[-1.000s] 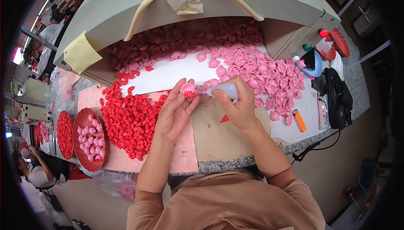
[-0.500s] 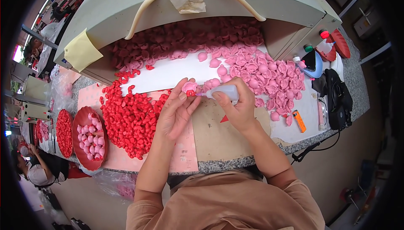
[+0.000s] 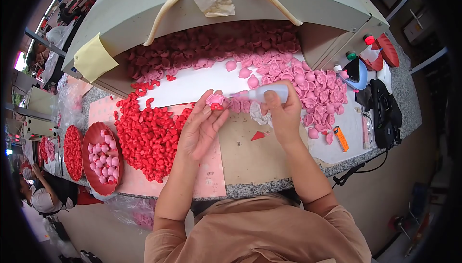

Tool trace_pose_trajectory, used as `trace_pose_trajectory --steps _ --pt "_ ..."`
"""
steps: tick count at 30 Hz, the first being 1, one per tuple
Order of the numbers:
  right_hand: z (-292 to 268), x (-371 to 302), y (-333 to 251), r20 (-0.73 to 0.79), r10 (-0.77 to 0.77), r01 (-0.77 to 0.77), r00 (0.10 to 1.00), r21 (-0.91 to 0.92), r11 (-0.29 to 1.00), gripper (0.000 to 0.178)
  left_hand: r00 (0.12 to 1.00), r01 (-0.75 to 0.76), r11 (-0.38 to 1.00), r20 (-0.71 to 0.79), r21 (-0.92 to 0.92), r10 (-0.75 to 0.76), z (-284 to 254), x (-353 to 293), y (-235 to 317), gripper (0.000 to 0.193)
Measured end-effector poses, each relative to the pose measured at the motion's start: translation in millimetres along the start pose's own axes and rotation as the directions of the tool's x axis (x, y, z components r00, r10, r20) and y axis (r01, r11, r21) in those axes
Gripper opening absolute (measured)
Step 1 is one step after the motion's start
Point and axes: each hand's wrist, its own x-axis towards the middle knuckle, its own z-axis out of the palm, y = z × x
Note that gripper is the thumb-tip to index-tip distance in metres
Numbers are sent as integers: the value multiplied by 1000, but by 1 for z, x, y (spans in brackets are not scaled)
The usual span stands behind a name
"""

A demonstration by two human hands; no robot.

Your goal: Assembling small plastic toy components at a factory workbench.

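My left hand (image 3: 198, 130) pinches a small pink shell-shaped piece (image 3: 214, 98) with a red piece (image 3: 216, 106) at its lower edge. In my right hand (image 3: 285, 118) is a translucent squeeze bottle (image 3: 269, 92), tilted on its side, its nozzle toward the pink piece and a little apart from it. Left of my left hand lies a heap of small red pieces (image 3: 149, 140). Pink petal-like shells and balls (image 3: 322, 94) are heaped to the right of my right hand. Under the bottle lies a crumpled white thing (image 3: 259, 115).
A grey cabinet (image 3: 269, 3) arches over the far pile of pink pieces. At left, a red scalloped tray (image 3: 90, 171) holds pink pieces, with a tray of red pieces (image 3: 73, 152) beside it. An orange lighter (image 3: 341, 139) and a black bag (image 3: 385, 114) lie at right.
My right hand has moved up and slightly right, drawing the bottle's nozzle back from the piece. The crumpled white thing has come into sight. My left hand stays nearly in place.
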Motion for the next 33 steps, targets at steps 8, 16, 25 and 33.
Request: trace_pose_trajectory --steps 8,16,25,33 --pt "-9 18 0 38 55 -49 998 -142 989 21 995 -97 989 13 -113 99 -13 1 13 46" --pt "-13 18 10 320 -150 347 935 -754 558 17 989 -141 971 8 -191 145 -21 2 21 45" --pt "-14 13 11 257 -156 299 954 -762 574 17 989 -119 960 59 -252 138 -20 2 21 44" --pt "-9 6 15 393 -27 367 919 -827 427 20 991 -127 981 12 -144 130 -21 2 21 46"
